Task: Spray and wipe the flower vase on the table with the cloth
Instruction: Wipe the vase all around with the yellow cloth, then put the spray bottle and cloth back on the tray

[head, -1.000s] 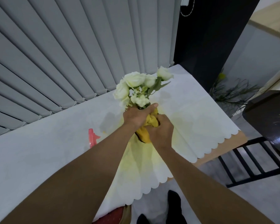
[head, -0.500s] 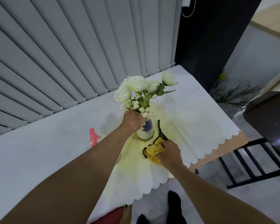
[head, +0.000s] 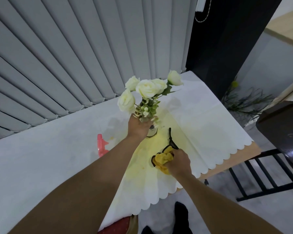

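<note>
- Grey vertical blinds (head: 74, 56) hang behind a counter (head: 41, 166) under a white scalloped cloth cover, stained yellow near its middle.
- One vase (head: 152, 132) stands upright on the stain — long axis vertical, mouth up, mostly hidden by the left hand (head: 139, 128), whose grip is wrapped around its neck.
- Five white roses (head: 146, 88) rise from it, leaning slightly right.
- One yellow cloth (head: 162, 160) — bunched in the right hand (head: 178, 161), grip closed on it, down on the counter near the vase.
- One pink sprayer (head: 101, 146) shows left of the forearm.
</note>
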Available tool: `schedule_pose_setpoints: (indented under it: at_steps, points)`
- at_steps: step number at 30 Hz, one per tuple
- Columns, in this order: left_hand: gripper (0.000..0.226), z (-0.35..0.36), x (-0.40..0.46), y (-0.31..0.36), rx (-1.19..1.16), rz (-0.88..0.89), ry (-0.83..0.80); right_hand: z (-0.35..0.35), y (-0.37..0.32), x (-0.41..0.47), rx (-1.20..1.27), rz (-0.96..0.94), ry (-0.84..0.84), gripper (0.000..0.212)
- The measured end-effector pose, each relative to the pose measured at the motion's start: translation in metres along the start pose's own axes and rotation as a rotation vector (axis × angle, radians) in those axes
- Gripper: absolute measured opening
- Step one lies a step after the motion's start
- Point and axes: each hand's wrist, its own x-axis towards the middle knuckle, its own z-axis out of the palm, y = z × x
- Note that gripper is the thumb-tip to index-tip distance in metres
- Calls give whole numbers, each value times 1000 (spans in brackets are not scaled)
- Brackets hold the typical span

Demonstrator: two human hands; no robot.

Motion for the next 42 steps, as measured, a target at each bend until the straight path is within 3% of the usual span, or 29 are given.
schedule_pose_setpoints:
  at_steps: [2, 4, 6, 9, 11, 15, 18, 20, 22, 28, 35, 39, 42]
  points:
    - [57, 1, -9, -10, -69, 21, -9, -3, -1, 0, -3, -15, -12, 16]
    - [75, 1, -18, -26, 19, -71, -42, -5, -2, -2, 11, -15, -14, 13]
    - [77, -4, -26, -49, 116, -249, -85, -5, -3, -2, 24, -8, -12, 14]
    - [57, -20, -43, -93, 174, -588, -325, -6, -3, -2, 4, -22, -14, 11]
    - [59, -40, -58, -119, 189, -793, -437, -6, -4, -2, 8, -29, -14, 8]
    - [82, -74, -76, -146, 265, -932, -385, -5, -4, -4, -22, -27, -3, 11]
    - [95, -82, -68, -148, 166, -811, -223, -7, -7, -5, -30, -17, -4, 6]
    - [119, -80, -61, -147, 132, -695, -32, -9, -9, -6, -26, -16, -10, 9]
    - [121, -78, -59, -139, 96, -550, 136, -11, -11, -8, -35, -28, -12, 10]
    - [45, -71, -51, -121, -128, -300, 291, -13, -14, -11, -70, -52, -19, 12]
    - [36, -58, -63, -119, -94, -121, 113, -18, -11, -15, 3, 45, -18, 7]
    - [42, -48, -77, -106, -11, 67, -70, -30, -11, -25, 215, 132, 16, 25]
    - [48, -32, -87, -93, 48, 105, -187, -46, -12, -34, 473, 194, 49, 31]
